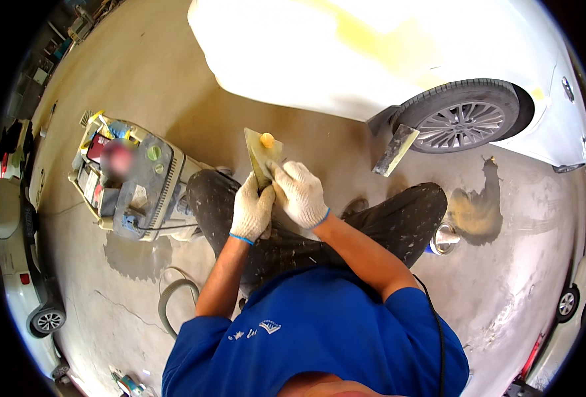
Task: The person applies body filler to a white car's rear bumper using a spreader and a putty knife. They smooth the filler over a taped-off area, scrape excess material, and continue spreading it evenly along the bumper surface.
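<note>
My left hand point(252, 210), in a white knit glove with a blue cuff, is closed around the lower end of a flat, olive-coloured putty spreader point(256, 149). A small orange-yellow dollop of putty point(266, 139) sits near its upper edge. My right hand point(298, 192), gloved the same way, is closed, its fingertips against the spreader's lower right side. Whether those fingers grip a second blade is hidden. Both hands meet above my dark, paint-spotted trousers. Beyond them stands a white car point(293, 59) with a yellowish patch point(389, 43) on its body.
A loaded beige tool cart point(174, 175) stands at my left, a hose point(167, 301) behind it. A dark, pale-edged oblong block point(395, 151) is by the car's wheel point(462, 119). An open can point(444, 238) sits by my right knee, near a dark stain point(482, 208).
</note>
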A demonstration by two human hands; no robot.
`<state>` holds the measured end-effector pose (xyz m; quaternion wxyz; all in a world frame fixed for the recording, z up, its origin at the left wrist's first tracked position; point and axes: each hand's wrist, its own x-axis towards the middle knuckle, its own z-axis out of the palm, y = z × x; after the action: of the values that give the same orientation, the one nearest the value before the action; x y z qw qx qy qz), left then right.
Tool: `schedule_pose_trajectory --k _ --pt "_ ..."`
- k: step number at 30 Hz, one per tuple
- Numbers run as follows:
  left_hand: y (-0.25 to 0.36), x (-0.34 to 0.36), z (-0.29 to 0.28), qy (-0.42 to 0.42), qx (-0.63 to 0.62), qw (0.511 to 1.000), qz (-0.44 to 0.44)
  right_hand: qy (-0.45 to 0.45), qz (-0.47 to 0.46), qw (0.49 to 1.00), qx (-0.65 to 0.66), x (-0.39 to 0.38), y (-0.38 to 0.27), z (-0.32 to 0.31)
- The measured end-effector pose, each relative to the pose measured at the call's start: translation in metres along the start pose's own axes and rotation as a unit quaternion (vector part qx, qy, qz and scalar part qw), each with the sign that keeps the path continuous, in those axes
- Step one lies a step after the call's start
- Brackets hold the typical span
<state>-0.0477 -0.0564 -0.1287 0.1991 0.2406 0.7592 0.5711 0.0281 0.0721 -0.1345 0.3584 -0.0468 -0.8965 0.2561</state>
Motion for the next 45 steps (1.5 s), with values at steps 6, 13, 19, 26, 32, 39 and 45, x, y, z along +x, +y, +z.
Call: schedule_pose_trajectory --k 6,13,19,26,32,39,45 --pt "0.021 -0.019 -0.008 -0.033 -0.031 0.995 -0.085 -0.232 0.327 0.916 -0.026 -0.046 0.128 0.054" --pt "-0.007 -0.010 -0.063 0.078 -0.122 0.982 -0.121 -0.093 0.435 0.894 0.056 -0.108 0.175 -0.048" --pt "0.012 -0.041 -0.022 -0.083 -0.132 0.963 -0.219 0.006 0.365 0.913 0.179 -0.056 0.071 -0.126" --pt "0.010 -0.036 0.023 -0.185 -0.051 0.977 -0.092 -0.127 0.189 0.962 0.151 -0.012 0.023 -0.145" --pt "0.024 -0.035 0.012 -0.159 -0.106 0.971 -0.141 -0.100 0.156 0.974 0.134 -0.021 0.042 -0.139" --pt "0.011 -0.038 0.015 -0.178 0.002 0.976 -0.126 -0.092 0.156 0.974 0.137 -0.006 0.021 -0.143" --pt "0.027 -0.041 0.020 -0.125 -0.146 0.969 -0.155 -0.152 0.127 0.975 0.098 -0.026 0.043 -0.139"
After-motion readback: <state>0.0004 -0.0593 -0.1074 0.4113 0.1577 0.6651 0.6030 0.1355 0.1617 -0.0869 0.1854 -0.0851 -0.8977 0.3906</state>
